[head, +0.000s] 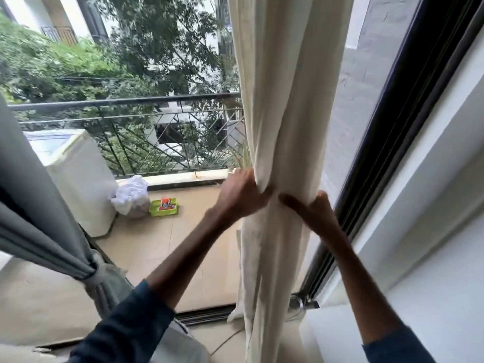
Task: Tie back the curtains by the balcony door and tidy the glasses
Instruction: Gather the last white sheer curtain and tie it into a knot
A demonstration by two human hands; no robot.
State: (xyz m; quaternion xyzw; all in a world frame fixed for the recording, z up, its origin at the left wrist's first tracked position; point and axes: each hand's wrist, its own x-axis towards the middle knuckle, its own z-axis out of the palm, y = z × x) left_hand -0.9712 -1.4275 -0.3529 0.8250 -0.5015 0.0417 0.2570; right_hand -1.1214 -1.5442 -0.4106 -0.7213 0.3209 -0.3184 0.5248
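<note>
- Both forearms, in dark sleeves, reach up and forward to the cream curtain, which hangs as one gathered column by the right side of the balcony door.
- The left hand curls its fingers round the bunched cloth from the left, and the right hand clamps it from the right. The two nearly meet at the front, so the folds are squeezed narrow at that height and flare out above and below.
- This looks like gathering the cloth to a waist so that a tie can go round it. No tie-back shows in either hand, and I cannot tell whether one is hidden behind the folds.
- Just right of the grip runs the dark door frame. The right hand works in the narrow space between cloth and frame, which probably leaves little room to pass a band behind.
- Well left of the grip and below it, the grey curtain is cinched at its waist, so that side seems done.
- Beyond the grip on the balcony floor lie a green box and a white bag, beside a washing machine.
- Farther still is the railing, with trees behind it.
- No glasses are in view.
</note>
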